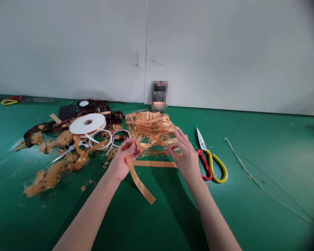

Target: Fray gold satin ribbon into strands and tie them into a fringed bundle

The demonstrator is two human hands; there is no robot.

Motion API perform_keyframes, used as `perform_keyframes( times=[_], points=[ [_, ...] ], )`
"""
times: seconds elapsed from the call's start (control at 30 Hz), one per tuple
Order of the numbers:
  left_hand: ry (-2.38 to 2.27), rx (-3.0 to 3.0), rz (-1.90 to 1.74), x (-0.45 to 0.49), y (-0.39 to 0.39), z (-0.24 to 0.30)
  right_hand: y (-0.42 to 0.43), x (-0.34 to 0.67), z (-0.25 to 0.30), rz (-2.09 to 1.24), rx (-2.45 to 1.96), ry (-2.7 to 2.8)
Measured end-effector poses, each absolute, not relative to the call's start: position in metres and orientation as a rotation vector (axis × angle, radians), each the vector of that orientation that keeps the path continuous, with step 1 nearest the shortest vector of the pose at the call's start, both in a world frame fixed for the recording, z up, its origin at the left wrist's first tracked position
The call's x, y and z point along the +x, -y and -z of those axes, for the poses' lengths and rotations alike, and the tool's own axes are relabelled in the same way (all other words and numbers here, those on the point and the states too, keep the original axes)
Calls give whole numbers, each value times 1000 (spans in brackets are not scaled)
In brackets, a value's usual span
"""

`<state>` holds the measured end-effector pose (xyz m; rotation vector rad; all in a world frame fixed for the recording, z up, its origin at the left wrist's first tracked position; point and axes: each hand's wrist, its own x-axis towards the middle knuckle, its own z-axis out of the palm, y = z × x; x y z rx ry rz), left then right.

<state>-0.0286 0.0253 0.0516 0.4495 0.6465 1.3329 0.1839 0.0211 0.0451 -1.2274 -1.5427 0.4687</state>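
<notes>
My left hand (124, 158) is closed on a tan ribbon (140, 184), whose long tail hangs down to the right over the green table. A frayed end of the ribbon pokes out past the fingertips toward my right hand (184, 157). That hand is raised with its fingers spread apart, and nothing plainly shows in them; whether a fine thread lies at the thumb tip I cannot tell. Behind both hands lies a pile of fringed tan ribbon pieces (149, 125). Another flat ribbon strip (155, 163) rests on the table between the hands.
Red-and-yellow-handled scissors (209, 160) lie right of my right hand. On the left are a white ribbon spool (87, 123), white tape rings (101, 139), tan fluff (54, 174) and dark ribbon (32, 134). A thin wire (251, 176) lies far right. A white wall (225, 52) stands behind.
</notes>
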Motion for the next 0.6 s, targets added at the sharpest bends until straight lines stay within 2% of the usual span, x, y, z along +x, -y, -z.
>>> perform_keyframes(
  times=[0.1,0.2,0.27,0.4,0.6],
  points=[
    [-647,457,-1322,-28,-25,-50,-19,179,-52,-766,-1208,1345],
    [-649,449,-1331,-28,-26,-49,-18,178,-61,-1263,-885,949],
    [-653,436,-1341,-28,-27,-48,-19,180,-66,-1440,-683,724],
    [-673,400,-1366,-26,-28,-50,-18,184,-68,-1559,-599,549],
    [-713,339,-1379,-28,-29,-50,-13,175,-68,-1676,-928,985]
  ],
)
